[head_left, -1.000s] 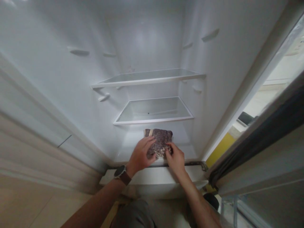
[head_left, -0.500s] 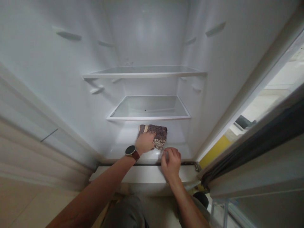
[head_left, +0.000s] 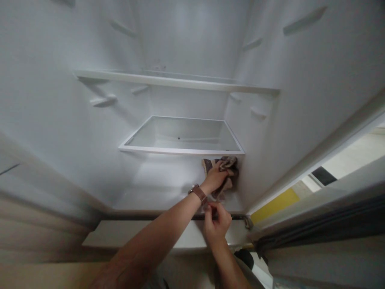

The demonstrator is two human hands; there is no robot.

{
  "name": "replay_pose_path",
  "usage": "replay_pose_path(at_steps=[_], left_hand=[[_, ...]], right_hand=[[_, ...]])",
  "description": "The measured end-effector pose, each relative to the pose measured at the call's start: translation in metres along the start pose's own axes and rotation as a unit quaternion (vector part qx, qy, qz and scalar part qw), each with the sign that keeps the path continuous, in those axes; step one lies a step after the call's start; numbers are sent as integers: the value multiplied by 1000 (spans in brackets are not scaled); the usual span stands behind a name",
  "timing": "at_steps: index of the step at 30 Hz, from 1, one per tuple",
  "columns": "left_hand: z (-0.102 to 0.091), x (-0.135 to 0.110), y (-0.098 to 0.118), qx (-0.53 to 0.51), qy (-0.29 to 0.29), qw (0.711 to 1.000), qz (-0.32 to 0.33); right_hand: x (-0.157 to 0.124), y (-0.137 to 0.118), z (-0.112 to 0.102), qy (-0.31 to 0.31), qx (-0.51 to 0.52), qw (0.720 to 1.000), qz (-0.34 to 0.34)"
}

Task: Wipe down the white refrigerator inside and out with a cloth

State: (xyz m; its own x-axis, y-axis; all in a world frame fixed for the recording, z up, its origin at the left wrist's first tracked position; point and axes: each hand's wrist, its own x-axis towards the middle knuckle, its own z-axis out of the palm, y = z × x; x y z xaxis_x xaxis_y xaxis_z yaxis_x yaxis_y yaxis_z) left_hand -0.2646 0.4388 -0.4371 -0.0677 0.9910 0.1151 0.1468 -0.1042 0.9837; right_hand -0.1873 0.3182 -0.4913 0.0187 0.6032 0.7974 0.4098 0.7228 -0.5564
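Note:
My left hand (head_left: 214,179), with a brown-strapped watch (head_left: 197,193) on its wrist, grips a brown patterned cloth (head_left: 229,163). The cloth is bunched against the right side of the fridge floor (head_left: 162,172), below the lower glass shelf. Close to the front edge of that floor is my right hand (head_left: 218,222), its thumb and fingers curled together in a pinch. A small see-through patch shows by those fingertips; what it is, and whether the fingers hold it, I cannot make out.
Above the hands is the lower glass shelf (head_left: 180,151) with a white frame, and higher up another shelf (head_left: 177,81). Shelf ledges (head_left: 304,21) stick out from both side walls. An open door with a dark gasket (head_left: 325,218) stands at the right. A white ledge (head_left: 126,233) juts out in front.
My left hand has moved right across the fridge floor with the cloth, which was spread flatter and is now crumpled near the right wall. My right hand stays pinched near the front edge.

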Motion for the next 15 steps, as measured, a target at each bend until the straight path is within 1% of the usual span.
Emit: replay_pose_path(at_steps=[2,3,4,6,10,12,15], left_hand=[[15,0,4,128,-73,989,21],[20,1,5,187,-91,978,27],[22,2,5,228,-92,969,29],[24,7,2,289,-77,953,40],[21,30,-8,378,-56,922,60],[17,47,-11,387,-51,919,64],[9,75,-16,377,-33,922,79]], right_hand=[[1,1,-1,16,1,1000,15],[2,1,-1,24,3,999,23],[2,1,-1,30,6,999,30],[2,1,-1,31,12,999,42],[-1,1,0,10,22,999,49],[-2,1,1,-1,24,998,50],[-4,2,3,-16,20,998,51]])
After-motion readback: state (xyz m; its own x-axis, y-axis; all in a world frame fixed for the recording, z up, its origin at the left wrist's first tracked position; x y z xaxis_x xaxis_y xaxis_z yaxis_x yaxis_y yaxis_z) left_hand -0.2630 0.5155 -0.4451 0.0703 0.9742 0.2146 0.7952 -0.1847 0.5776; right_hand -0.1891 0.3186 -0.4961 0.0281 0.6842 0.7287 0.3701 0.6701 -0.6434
